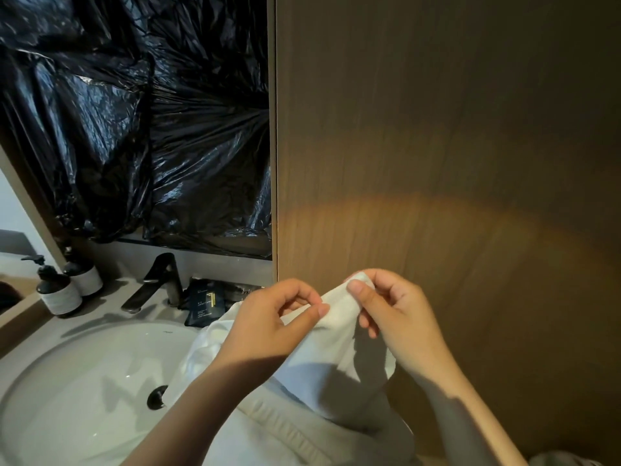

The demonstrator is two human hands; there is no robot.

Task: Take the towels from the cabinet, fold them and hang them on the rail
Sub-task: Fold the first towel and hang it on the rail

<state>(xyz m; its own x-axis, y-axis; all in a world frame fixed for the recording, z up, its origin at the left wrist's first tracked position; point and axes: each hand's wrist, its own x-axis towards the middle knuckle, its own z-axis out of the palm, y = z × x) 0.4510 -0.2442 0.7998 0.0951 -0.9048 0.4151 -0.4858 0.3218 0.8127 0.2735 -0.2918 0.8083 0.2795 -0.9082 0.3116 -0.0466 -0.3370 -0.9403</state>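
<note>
A white towel (339, 358) hangs in front of me, its lower part bunched over the right side of the sink. My left hand (268, 317) pinches its top edge between thumb and fingers. My right hand (386, 307) grips the same edge at a raised corner, close beside the left. Both hands are just in front of the brown wooden cabinet side (437, 146). No rail is in view.
A round white sink (84, 381) with a dark drain sits lower left, a dark faucet (158, 280) behind it. Two pump bottles (64, 290) stand at the left. A dark packet (205, 304) lies by the faucet. Black plastic sheeting (134, 112) covers the wall above.
</note>
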